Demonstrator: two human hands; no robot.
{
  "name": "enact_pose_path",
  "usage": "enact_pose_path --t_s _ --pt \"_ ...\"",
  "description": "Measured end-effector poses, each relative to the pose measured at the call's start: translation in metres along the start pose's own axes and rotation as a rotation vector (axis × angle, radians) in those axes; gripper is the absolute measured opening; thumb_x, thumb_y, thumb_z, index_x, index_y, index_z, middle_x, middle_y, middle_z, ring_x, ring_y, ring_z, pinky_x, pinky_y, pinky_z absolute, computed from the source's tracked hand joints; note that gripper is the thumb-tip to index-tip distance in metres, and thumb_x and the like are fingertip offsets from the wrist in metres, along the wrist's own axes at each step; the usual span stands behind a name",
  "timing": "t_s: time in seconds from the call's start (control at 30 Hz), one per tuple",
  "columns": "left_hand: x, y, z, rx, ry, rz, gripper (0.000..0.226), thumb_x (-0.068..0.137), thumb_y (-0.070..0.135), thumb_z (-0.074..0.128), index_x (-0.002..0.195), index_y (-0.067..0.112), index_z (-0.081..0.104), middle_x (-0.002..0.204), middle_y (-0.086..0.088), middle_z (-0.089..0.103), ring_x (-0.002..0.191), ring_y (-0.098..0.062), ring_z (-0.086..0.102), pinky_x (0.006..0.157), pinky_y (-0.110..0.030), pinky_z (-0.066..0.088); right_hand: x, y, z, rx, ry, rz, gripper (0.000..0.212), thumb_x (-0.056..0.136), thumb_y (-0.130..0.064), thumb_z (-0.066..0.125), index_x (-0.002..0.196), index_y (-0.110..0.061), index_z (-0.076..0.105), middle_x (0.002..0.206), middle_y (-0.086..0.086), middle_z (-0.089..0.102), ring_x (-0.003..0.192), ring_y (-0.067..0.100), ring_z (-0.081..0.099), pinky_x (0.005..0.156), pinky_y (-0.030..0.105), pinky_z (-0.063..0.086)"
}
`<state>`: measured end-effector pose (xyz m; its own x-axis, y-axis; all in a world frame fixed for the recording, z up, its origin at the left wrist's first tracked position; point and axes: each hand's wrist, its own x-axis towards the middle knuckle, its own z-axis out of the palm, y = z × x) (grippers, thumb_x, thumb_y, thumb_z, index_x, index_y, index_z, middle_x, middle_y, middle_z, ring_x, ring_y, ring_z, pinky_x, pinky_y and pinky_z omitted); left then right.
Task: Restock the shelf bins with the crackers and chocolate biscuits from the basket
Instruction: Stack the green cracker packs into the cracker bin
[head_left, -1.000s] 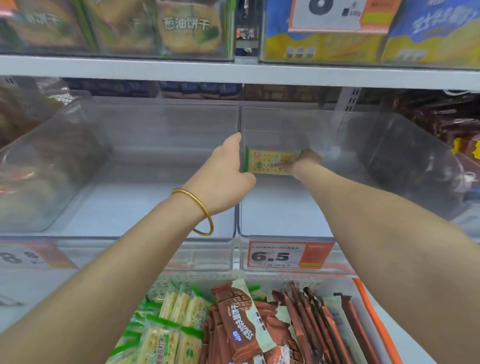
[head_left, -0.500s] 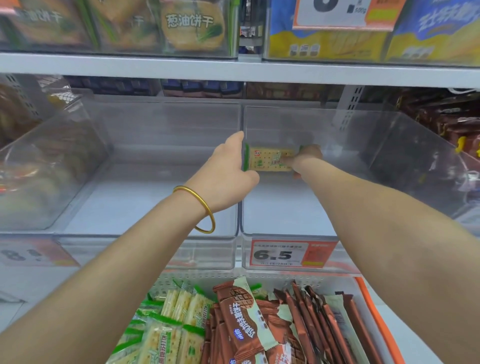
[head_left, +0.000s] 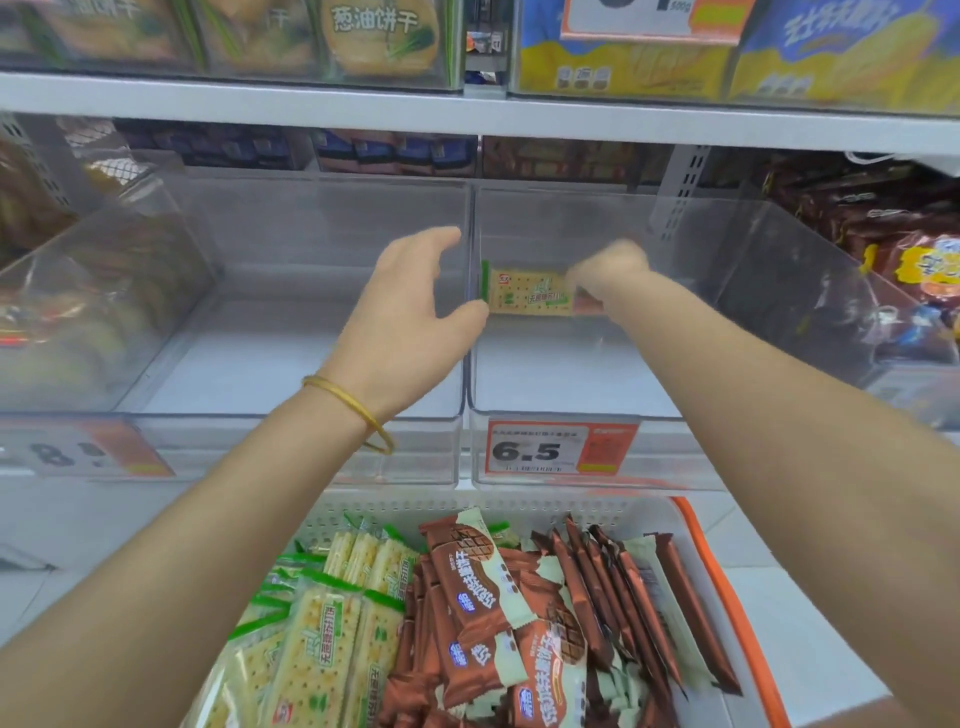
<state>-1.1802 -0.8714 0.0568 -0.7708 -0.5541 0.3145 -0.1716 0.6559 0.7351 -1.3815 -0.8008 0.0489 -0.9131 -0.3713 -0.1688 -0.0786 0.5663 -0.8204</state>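
Cracker pack (head_left: 527, 293): located inside the right-hand clear bin (head_left: 753, 270), at the rear. It stands on one long edge, with its long axis running left to right, its printed face towards the camera and its green sealed end pointing left.

Right grip (head_left: 608, 270): blurred; fingers curled over the pack's right end, grasping it.

Left grip (head_left: 410, 312): released, fingers spread, thumb tip at the pack's green end; contact cannot be confirmed. A gold bangle (head_left: 353, 405) is on that wrist.

Left-hand clear bin (head_left: 311, 353): adjoins the right-hand bin. A price label (head_left: 561, 449) reading 6.5 is on the right-hand bin's front.

Basket (head_left: 727, 597): below the shelf, holding cracker packs (head_left: 322, 639) on the left and chocolate biscuits (head_left: 478, 587) on the right.
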Motion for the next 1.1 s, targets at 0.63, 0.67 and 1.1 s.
enact_pose_path --t_s 0.63,0.67,1.1 --pt "-0.146 -0.154 0.003 0.776 -0.592 -0.256 0.048 0.092 0.035 0.053 0.136 0.022 0.044 0.143 0.000 0.041 0.132 -0.022 0.035 0.106 -0.040 0.035 -0.196 0.152 0.089 -0.402 -0.559 -0.353 0.011 0.089 -0.014 0.061 0.100 -0.013 0.060 0.090 -0.004 0.061 0.077 0.008 0.053 0.059 0.012 0.037" --pt "-0.148 -0.157 0.006 0.812 -0.646 -0.279 0.054 0.091 0.042 0.053 0.139 0.023 0.039 0.146 0.000 0.037 0.133 -0.023 0.033 0.108 -0.041 0.033 -0.195 0.156 0.090 -0.390 -0.553 -0.356 0.011 0.090 -0.013 0.061 0.100 -0.012 0.061 0.086 -0.007 0.059 0.074 0.005 0.052 0.058 0.008 0.037" --pt "-0.150 -0.158 0.020 0.651 -0.579 -0.403 0.067 0.083 0.027 0.071 0.140 0.013 0.039 0.136 -0.009 0.044 0.122 -0.025 0.046 0.103 -0.033 0.038 -0.189 0.166 0.091 -0.257 -0.541 -0.300 0.005 0.091 -0.009 0.058 0.093 -0.013 0.059 0.076 -0.010 0.052 0.079 0.016 0.057 0.072 0.029 0.049"
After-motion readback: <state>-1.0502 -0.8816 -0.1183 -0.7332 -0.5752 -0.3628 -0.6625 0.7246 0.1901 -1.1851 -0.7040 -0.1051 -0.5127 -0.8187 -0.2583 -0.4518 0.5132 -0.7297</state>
